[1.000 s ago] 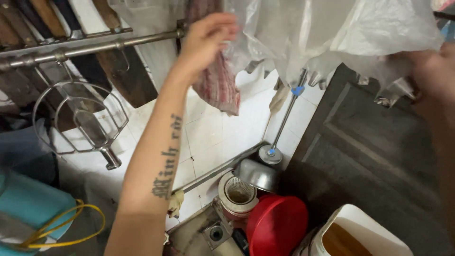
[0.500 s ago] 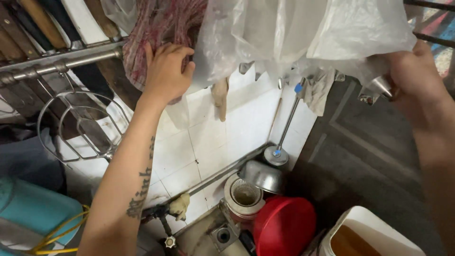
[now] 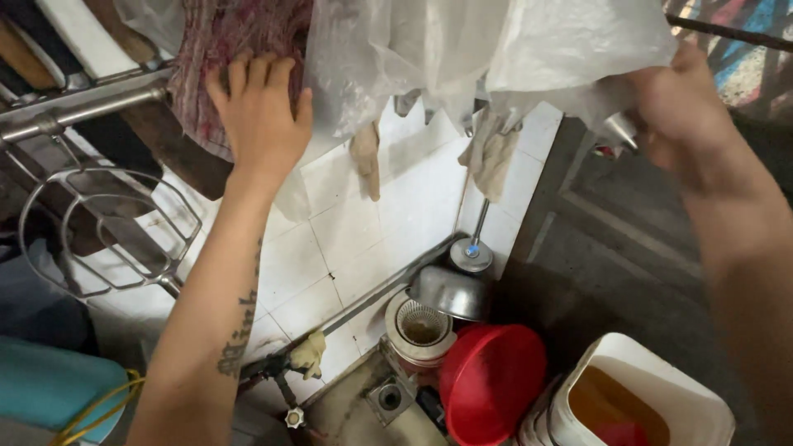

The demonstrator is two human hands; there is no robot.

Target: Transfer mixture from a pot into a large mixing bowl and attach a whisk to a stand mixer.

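Well below the hands, a white bucket (image 3: pixel 640 396) stands open and holds an amber-brown liquid with something red at its near edge; just beside it a red plastic basin (image 3: pixel 489 381) lies tipped on its side, showing nothing in its hollow; next to that a white pot (image 3: pixel 420 330) carries a mesh strainer with dark dregs in it, and a steel bowl (image 3: pixel 450 291) rests tilted against the pot's rim.

The left hand (image 3: pixel 260 116) is spread flat, fingers splayed and pressed against a reddish patterned cloth (image 3: pixel 235 49) that hangs over a metal rail (image 3: pixel 78 103); the palm lies on the cloth's lower edge, and it pinches nothing; a wire rack (image 3: pixel 107 235) hangs below and outward of this hand.

The right hand (image 3: pixel 673 111) is closed around the edge of a translucent white plastic sheet (image 3: pixel 496 49); the sheet drapes from this grip across to the left hand, touching the cloth there; how tightly the fingers close is hidden behind the plastic; beige rags (image 3: pixel 491 153) dangle under the sheet, between the two hands.
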